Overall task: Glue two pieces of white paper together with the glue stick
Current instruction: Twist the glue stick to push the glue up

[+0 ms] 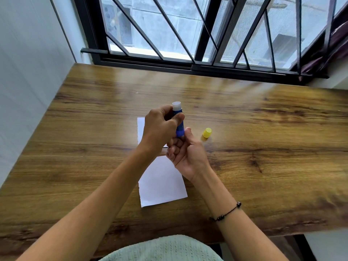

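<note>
Daylight is pouring through a black-framed window [197, 34] with slanting bars, glinting off the wooden table [94, 119] pushed against it, while a white wall [28, 63] is running along the left and a dark curtain [331, 44] is hanging at the right.

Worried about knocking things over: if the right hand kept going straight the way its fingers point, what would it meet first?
The glue stick, whose base the right hand already touches; the left hand grips it just beyond. Depth is uncertain.

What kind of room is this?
Probably a home room, at a desk by a window: a wooden table stands against a barred window, with a curtain at its right.
</note>
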